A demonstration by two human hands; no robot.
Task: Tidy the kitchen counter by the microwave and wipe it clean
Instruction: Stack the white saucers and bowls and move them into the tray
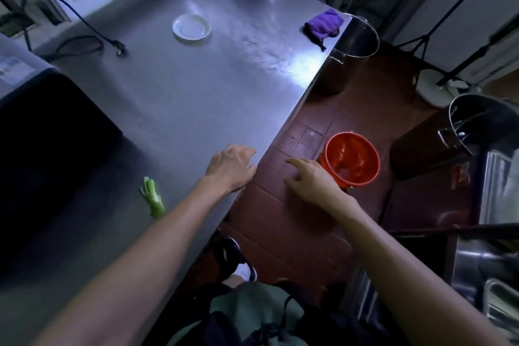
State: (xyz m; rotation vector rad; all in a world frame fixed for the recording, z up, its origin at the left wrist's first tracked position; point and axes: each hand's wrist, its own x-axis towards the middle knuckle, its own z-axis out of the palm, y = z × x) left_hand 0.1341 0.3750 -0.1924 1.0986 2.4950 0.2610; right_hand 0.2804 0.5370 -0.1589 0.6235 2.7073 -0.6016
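The left hand (pixel 230 167) rests at the front edge of the steel counter (pixel 174 98), palm down, fingers loosely spread and holding nothing. The right hand (pixel 311 177) hangs out past the counter edge over the red tiled floor (pixel 280 219), fingers relaxed and slightly splayed, also empty, just beside a red bucket (pixel 352 159) that stands on the floor. On the counter, a green piece of vegetable (pixel 153 201) lies close to the left forearm, near the front edge. Farther back sits a small white saucer (pixel 191 27), well apart from both hands. A crumpled purple cloth (pixel 323 25) lies at the far right corner of the counter, right at its edge. A black power cord (pixel 84 36) trails across the back left of the surface, its plug lying loose. A dark appliance (pixel 42 121) stands at the left side. Beyond the far corner, a tall steel pot (pixel 354 48) stands on the floor, and another metal pot (pixel 477 118) sits at the right.
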